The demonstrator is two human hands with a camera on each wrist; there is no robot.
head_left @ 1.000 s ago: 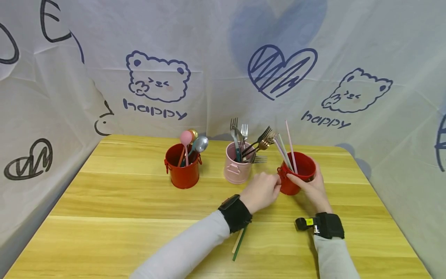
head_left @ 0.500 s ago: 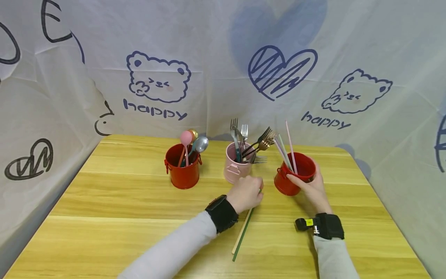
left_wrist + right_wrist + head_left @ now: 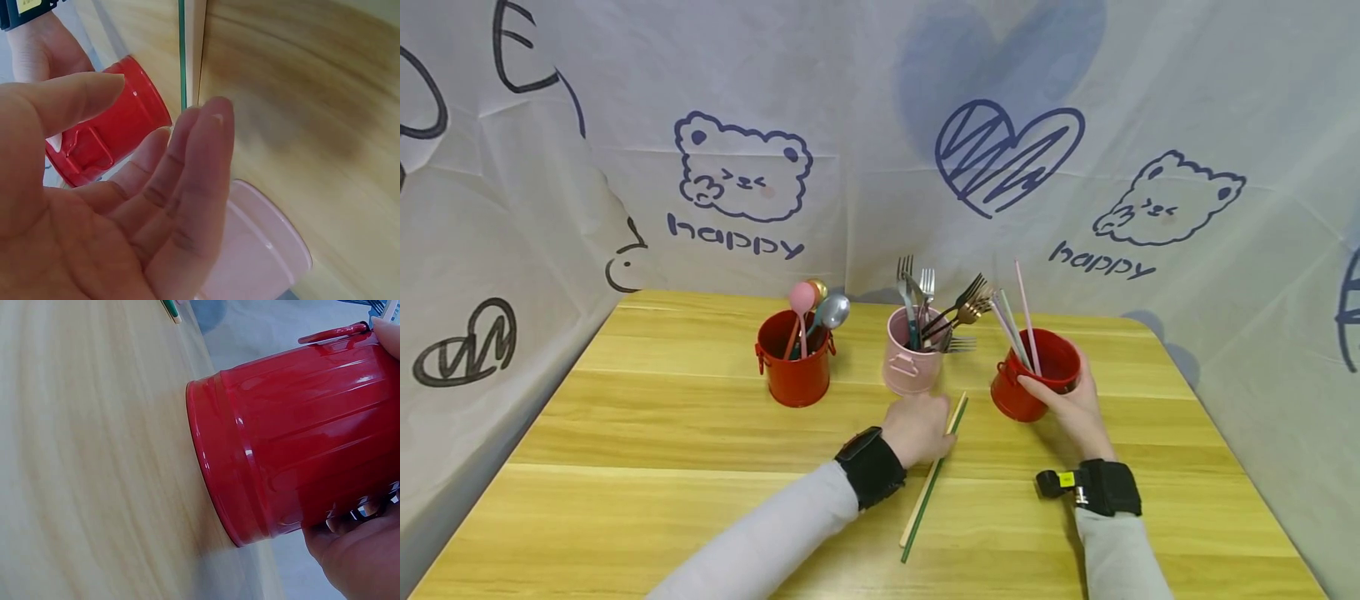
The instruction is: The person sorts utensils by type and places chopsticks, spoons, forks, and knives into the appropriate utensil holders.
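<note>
A green chopstick (image 3: 916,532) and a pale wooden chopstick (image 3: 913,523) lie side by side on the table. Over their upper half is my left hand (image 3: 917,429); the left wrist view shows its thumb and bent fingers (image 3: 209,162) apart, with nothing between them. My right hand (image 3: 1077,407) grips a red bucket (image 3: 1015,400), thumb at the rim and fingers around the far side. The bucket stands slightly tilted in the head view. Several thin sticks lean in it, among them a pink one (image 3: 1025,310).
Left of the chopsticks' far ends stands a pink bucket (image 3: 910,379) with several forks (image 3: 970,310) sticking out. Farther left, another red bucket (image 3: 797,385) holds several spoons (image 3: 802,297). A white printed cloth (image 3: 865,108) hangs behind the wooden table (image 3: 662,467).
My left hand has moved from the right red bucket's side leftward and back toward me, over the chopsticks, whose far ends now show. My right hand has stayed on the bucket.
</note>
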